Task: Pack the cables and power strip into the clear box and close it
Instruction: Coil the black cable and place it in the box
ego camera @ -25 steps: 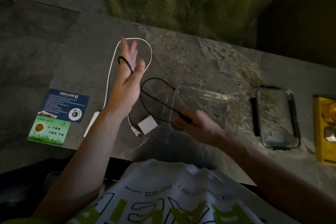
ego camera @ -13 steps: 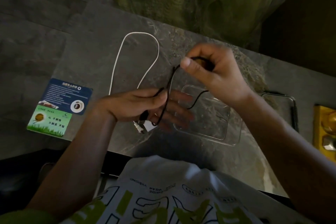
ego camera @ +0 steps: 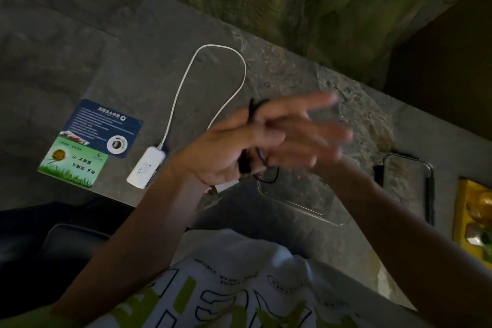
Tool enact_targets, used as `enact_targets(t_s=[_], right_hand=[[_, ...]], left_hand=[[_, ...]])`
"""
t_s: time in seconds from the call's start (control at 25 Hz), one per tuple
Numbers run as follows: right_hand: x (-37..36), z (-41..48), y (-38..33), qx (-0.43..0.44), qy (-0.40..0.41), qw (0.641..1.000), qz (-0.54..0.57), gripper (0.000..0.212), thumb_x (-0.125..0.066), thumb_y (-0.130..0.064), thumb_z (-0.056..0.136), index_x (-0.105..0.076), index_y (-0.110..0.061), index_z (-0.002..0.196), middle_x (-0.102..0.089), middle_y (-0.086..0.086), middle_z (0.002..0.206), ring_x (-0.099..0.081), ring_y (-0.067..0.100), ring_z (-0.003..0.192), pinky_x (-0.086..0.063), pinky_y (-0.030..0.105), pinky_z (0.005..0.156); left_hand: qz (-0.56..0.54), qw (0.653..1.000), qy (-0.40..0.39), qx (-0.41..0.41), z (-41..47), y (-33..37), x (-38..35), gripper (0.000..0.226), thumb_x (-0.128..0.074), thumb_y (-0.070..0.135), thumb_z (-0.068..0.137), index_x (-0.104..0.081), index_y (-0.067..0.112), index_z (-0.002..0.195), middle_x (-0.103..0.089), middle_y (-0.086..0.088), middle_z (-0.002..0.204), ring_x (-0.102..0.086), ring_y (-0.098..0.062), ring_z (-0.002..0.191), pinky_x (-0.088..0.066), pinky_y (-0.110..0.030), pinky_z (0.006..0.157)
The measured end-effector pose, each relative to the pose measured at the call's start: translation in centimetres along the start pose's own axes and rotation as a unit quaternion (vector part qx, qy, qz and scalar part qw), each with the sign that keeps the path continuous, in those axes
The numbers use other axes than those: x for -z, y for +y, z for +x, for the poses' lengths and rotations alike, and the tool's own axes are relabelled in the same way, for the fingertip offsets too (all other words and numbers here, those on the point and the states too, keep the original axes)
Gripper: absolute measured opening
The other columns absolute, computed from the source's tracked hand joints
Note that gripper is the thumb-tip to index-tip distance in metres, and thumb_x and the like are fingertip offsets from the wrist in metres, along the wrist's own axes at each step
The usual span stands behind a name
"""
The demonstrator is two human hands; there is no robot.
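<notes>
Nearest, the clear box (ego camera: 295,196) sits open and empty at the table (ego camera: 149,66) edge, with its lid (ego camera: 407,186) apart to the right. Above it the left hand (ego camera: 226,149) is closed around a black cable (ego camera: 253,112) wound on its fingers. The right hand (ego camera: 300,133) is blurred with fingers spread; I cannot tell if it holds anything. Farther left lies the white power strip (ego camera: 145,166) with its cord (ego camera: 213,82). I judge the coiling is in hand; next, the coil must go into the box without springing loose.

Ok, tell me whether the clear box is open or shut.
Open. The clear box has no cover on it; its lid lies apart on the table, to its right.
</notes>
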State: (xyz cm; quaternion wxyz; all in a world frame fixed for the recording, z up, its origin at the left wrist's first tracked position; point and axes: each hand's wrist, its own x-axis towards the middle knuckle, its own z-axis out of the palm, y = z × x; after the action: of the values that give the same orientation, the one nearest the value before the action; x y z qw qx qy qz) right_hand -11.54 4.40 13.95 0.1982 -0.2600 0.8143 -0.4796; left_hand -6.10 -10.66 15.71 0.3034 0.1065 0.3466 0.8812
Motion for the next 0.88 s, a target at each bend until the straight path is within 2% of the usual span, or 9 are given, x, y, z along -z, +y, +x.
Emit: enact_targets(t_s=[0.04, 0.08, 0.16, 0.28, 0.44, 0.52, 0.64, 0.76, 0.88], right_hand=[[-0.5, -0.6, 1.0, -0.003, -0.02, 1.0, 0.012, 0.018, -0.063, -0.005, 0.085, -0.062, -0.01, 0.069, -0.045, -0.027, 0.061, -0.042, -0.013, 0.056, -0.042, 0.006, 0.066], [-0.8, -1.1, 1.6, -0.041, -0.027, 0.997, 0.052, 0.025, -0.059, -0.006, 0.092, -0.06, -0.015, 0.068, -0.047, -0.023, 0.058, -0.043, -0.009, 0.053, -0.041, 0.01, 0.059], [-0.8, -2.1, 2.4, -0.102, -0.027, 0.99, 0.098, 0.029, -0.052, -0.017, 0.099, -0.059, -0.02, 0.072, -0.046, -0.012, 0.053, -0.041, -0.001, 0.046, -0.034, 0.015, 0.047], [-0.3, -3.4, 2.0, -0.125, -0.036, 0.987, 0.098, 0.026, -0.052, -0.028, 0.098, -0.062, -0.016, 0.078, -0.043, -0.002, 0.055, -0.041, 0.011, 0.045, -0.036, 0.027, 0.043], [1.8, -4.3, 1.3, -0.123, -0.044, 0.99, 0.057, 0.015, -0.058, -0.021, 0.096, -0.063, -0.011, 0.087, -0.054, 0.007, 0.061, -0.052, 0.02, 0.049, -0.045, 0.041, 0.045], [3.0, -4.4, 0.8, -0.1, -0.055, 0.993, -0.02, 0.014, -0.06, -0.024, 0.094, -0.065, -0.011, 0.091, -0.06, 0.01, 0.066, -0.055, 0.018, 0.052, -0.046, 0.04, 0.05], [4.7, -4.1, -0.9, -0.048, -0.052, 0.991, -0.109, 0.014, -0.061, -0.035, 0.091, -0.065, -0.022, 0.087, -0.058, -0.002, 0.062, -0.055, 0.012, 0.053, -0.043, 0.019, 0.051], [6.0, -3.3, -3.2, 0.019, -0.027, 0.994, -0.109, 0.02, -0.063, -0.037, 0.089, -0.065, -0.019, 0.084, -0.057, -0.005, 0.064, -0.053, 0.011, 0.054, -0.04, 0.017, 0.052], [6.6, -2.3, -4.6, 0.075, 0.012, 0.995, -0.058, 0.024, -0.066, -0.037, 0.087, -0.066, -0.014, 0.083, -0.059, 0.007, 0.065, -0.05, 0.018, 0.052, -0.039, 0.027, 0.05]], left_hand=[[0.005, 0.998, 0.013, -0.059, 0.6, 0.2, -0.2, 0.055, -0.057, 0.018, 0.089, -0.042, 0.01, 0.141, -0.055, -0.018, 0.133, -0.061, -0.025, 0.115, -0.043, -0.043, 0.099], [0.013, 0.993, 0.03, -0.11, 1.2, 0.5, -0.2, 0.053, -0.045, 0.014, 0.094, -0.033, 0.011, 0.146, -0.049, -0.011, 0.142, -0.052, -0.023, 0.127, -0.038, -0.039, 0.107], [0.023, 0.981, 0.109, -0.161, 2.0, 0.7, 0.1, 0.055, -0.033, 0.009, 0.098, -0.018, 0.011, 0.151, -0.034, -0.01, 0.153, -0.039, -0.02, 0.139, -0.031, -0.033, 0.115], [0.083, 0.954, 0.222, -0.185, 2.0, 0.2, 1.7, 0.058, -0.033, 0.007, 0.098, -0.013, 0.014, 0.152, -0.027, -0.01, 0.158, -0.032, -0.014, 0.142, -0.028, -0.027, 0.115], [0.248, 0.917, 0.268, -0.161, 1.6, 0.5, 4.1, 0.063, -0.038, 0.009, 0.098, -0.007, 0.008, 0.153, -0.021, -0.012, 0.159, -0.029, -0.013, 0.144, -0.029, -0.024, 0.113], [0.353, 0.896, 0.25, -0.104, 1.1, 0.8, 4.5, 0.062, -0.039, 0.016, 0.101, -0.006, 0.008, 0.153, -0.021, -0.01, 0.159, -0.026, -0.012, 0.145, -0.028, -0.022, 0.114], [0.415, 0.891, 0.18, 0.029, 0.4, 1.6, 4.4, 0.059, -0.04, 0.026, 0.099, -0.017, 0.01, 0.152, -0.034, 0.0, 0.154, -0.033, -0.005, 0.14, -0.032, -0.014, 0.108], [0.388, 0.904, 0.089, 0.155, 0.1, 2.1, 4.4, 0.073, -0.049, 0.057, 0.086, -0.039, 0.014, 0.144, -0.054, 0.006, 0.141, -0.049, -0.01, 0.131, -0.038, -0.033, 0.112], [0.264, 0.939, -0.009, 0.222, -0.2, 1.4, 3.7, 0.054, -0.047, 0.047, 0.089, -0.053, 0.014, 0.132, -0.062, -0.006, 0.132, -0.059, -0.022, 0.123, -0.042, -0.048, 0.107]])
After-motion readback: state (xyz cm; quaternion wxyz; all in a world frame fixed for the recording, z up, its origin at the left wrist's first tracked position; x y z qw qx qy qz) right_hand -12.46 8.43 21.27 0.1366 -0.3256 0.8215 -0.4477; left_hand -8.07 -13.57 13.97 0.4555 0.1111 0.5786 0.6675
